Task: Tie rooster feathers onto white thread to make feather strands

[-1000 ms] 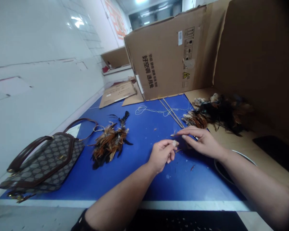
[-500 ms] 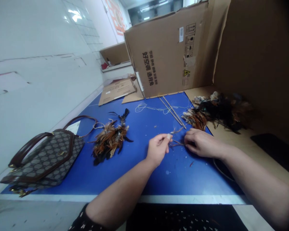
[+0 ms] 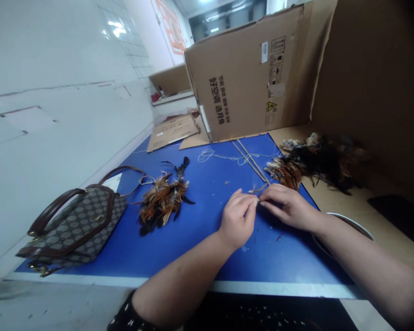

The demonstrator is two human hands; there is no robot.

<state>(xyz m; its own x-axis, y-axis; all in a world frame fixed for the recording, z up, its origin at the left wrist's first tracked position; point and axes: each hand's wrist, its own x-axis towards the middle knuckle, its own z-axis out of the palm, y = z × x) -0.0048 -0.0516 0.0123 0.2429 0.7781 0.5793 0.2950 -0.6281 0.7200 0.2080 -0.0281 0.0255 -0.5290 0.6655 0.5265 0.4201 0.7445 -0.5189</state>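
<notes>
My left hand (image 3: 239, 219) is closed in a pinch, thumb against fingers, at the middle of the blue table. Its fingertips almost meet those of my right hand (image 3: 290, 208), also pinched. Between them is a thin feather, mostly hidden by the fingers; only a small pale bit shows. Just beyond the hands lies a slim brownish feather (image 3: 258, 189). A bundle of brown and black feathers (image 3: 163, 200) rests to the left. Another feather pile (image 3: 286, 171) lies beyond my right hand, partly on the cardboard.
Two thin sticks (image 3: 250, 161) and tangled pale thread (image 3: 224, 157) lie on the blue table (image 3: 200, 248). A patterned handbag (image 3: 79, 225) stands at left. A large cardboard box (image 3: 248, 82) rises behind. Under my right forearm is a round white-rimmed container (image 3: 357, 224).
My hands have come together, fingertips nearly touching, where a gap lay between them. The left hand moved right. The view shifted slightly, showing more of the round container.
</notes>
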